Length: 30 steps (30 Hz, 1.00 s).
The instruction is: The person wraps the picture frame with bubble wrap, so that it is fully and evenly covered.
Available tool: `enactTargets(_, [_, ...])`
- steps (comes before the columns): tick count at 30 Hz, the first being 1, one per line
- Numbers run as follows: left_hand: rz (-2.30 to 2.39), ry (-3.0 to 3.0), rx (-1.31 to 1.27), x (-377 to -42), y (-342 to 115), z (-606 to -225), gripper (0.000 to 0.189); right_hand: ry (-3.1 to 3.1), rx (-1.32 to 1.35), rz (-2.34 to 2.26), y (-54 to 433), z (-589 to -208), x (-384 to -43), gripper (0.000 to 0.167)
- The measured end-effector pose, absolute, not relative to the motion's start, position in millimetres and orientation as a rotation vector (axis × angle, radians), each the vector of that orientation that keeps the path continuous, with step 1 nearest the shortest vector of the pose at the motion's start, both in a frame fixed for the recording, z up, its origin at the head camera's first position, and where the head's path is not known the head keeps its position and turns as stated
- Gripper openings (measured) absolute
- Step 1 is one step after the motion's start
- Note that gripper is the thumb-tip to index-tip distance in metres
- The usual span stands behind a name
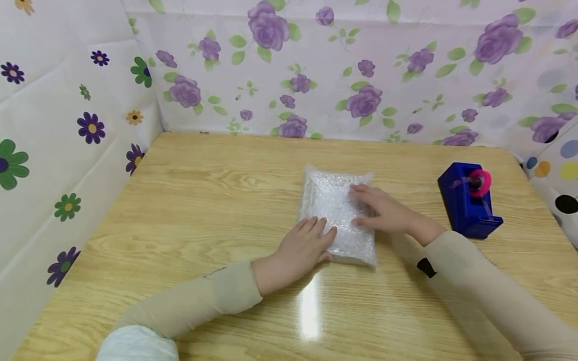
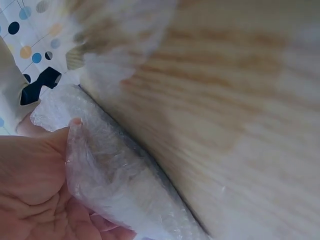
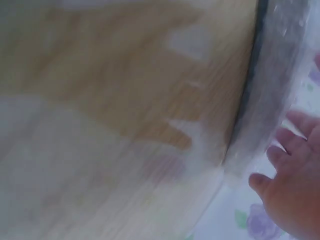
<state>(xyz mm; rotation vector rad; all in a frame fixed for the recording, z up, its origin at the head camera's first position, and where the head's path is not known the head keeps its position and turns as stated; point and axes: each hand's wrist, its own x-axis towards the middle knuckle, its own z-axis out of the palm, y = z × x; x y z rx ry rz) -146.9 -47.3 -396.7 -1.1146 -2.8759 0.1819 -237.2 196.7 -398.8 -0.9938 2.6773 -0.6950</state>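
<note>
A flat rectangular package in clear bubble wrap (image 1: pixel 336 200) lies on the wooden table; what is inside cannot be made out. My left hand (image 1: pixel 298 250) rests on its near left part, fingers extended over the wrap. On the right side, my right hand (image 1: pixel 384 208) lies over the package with its fingers spread. The left wrist view shows the left hand (image 2: pixel 40 195) against the bubble wrap (image 2: pixel 120 175), thumb at the near edge. In the right wrist view the right hand (image 3: pixel 295 175) is beside the package's side (image 3: pixel 270 85), fingers apart and fairly straight.
To the right of the package stands a blue tape dispenser (image 1: pixel 469 210) with a pink-cored roll of tape (image 1: pixel 480 183). The wooden table (image 1: pixel 217 200) meets a flower-patterned cloth (image 1: pixel 316 75) at the back, and another flowered cloth (image 1: pixel 58 125) hangs on the left.
</note>
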Motion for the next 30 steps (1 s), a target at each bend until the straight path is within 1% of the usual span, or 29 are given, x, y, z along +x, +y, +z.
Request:
enactTargets(4, [0.164,-2.842,-1.111,-147,-44,-397,0.054,2.767,-0.791,-0.632,204,-396,-245,0.08])
enactTargets(6, [0.169,-2.849,-1.116,-147,-43,-398,0.054,2.779,-0.74,-0.562,206,-395,-247,0.083])
enactTargets(12, [0.101,-2.919,-1.135,-151,-44,-397,0.058,2.823,-0.74,-0.318,199,-392,-251,0.089])
enactTargets(17, [0.044,-2.909,-1.119,-152,-49,-396,0.056,2.812,-0.749,-0.189,189,-386,-257,0.09])
enactTargets(25, [0.033,-2.866,-1.113,-150,-51,-395,0.054,2.784,-0.755,-0.158,185,-388,-261,0.091])
enactTargets(30, [0.035,-2.914,-1.068,-152,-50,-392,0.058,2.791,-0.77,-0.205,185,-392,-263,0.091])
